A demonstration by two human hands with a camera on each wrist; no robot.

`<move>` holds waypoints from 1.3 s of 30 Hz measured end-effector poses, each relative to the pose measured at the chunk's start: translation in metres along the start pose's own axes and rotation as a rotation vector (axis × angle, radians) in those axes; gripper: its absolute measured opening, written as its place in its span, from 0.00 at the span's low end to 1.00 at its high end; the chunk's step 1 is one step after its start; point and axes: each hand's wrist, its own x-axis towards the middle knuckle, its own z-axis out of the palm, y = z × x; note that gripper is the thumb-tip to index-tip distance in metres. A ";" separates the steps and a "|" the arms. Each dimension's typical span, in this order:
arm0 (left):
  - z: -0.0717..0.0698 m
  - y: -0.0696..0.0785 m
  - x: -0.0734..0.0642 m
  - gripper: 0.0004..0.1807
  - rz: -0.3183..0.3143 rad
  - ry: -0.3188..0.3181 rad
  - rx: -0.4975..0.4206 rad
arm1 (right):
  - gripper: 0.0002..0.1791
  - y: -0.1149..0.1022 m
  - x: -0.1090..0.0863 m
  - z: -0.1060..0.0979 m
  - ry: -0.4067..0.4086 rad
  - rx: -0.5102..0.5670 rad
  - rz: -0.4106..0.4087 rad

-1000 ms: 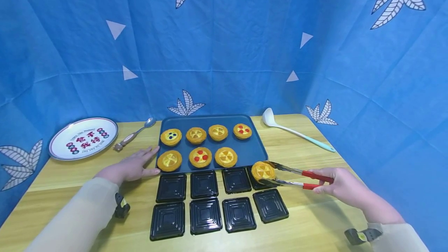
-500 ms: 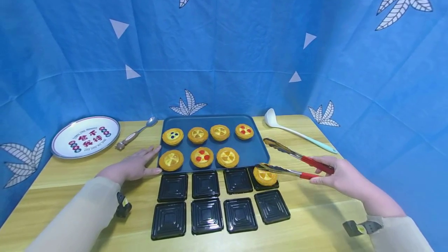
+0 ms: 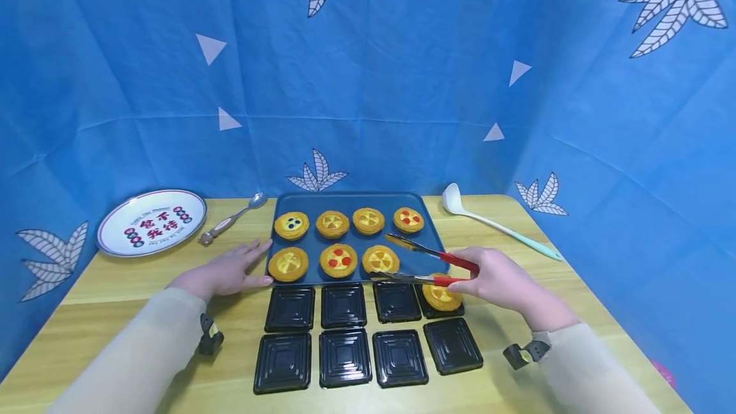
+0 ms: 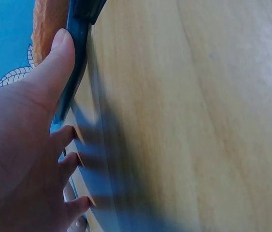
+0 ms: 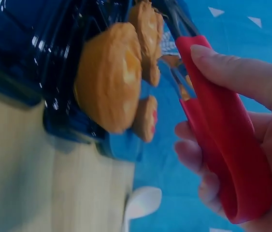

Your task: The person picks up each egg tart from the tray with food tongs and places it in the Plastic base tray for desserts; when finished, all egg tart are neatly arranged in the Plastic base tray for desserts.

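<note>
My left hand (image 3: 229,271) rests at the left edge of a dark blue tray (image 3: 359,201), its thumb against the rim and several fingertips on the table in the left wrist view. Two rows of egg tarts (image 3: 338,260) lie on the tray, some topped with red or dark dots. My right hand (image 3: 499,281) grips the red handles of a pair of tongs (image 5: 222,130). The spread tong tips hang over the tray's front right, around or above a tart (image 3: 380,259) with a wedge pattern; contact cannot be told. Another tart (image 3: 442,299) sits in a black square holder, partly behind the tongs.
Several black square holders (image 3: 345,356) stand in two rows before the tray. A white oval plate (image 3: 152,222) and a spoon (image 3: 232,219) lie to the left. A white and green ladle (image 3: 500,225) lies at the right. Blue cloth hangs behind the table.
The tongs spread and released the tart in the back right black holder. My right hand then carried the tongs left, over the tray's front row. My left hand stays at the tray edge.
</note>
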 end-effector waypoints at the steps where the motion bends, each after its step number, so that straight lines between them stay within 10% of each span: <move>1: 0.002 -0.001 0.001 0.57 -0.001 0.002 0.000 | 0.35 -0.001 0.001 0.003 0.001 -0.001 0.004; 18: 0.000 0.001 0.000 0.57 -0.007 0.000 -0.016 | 0.30 -0.001 0.000 0.017 0.052 -0.048 -0.030; 39: 0.004 -0.006 0.003 0.60 -0.025 -0.009 -0.030 | 0.28 -0.003 -0.043 -0.021 0.046 -0.024 -0.080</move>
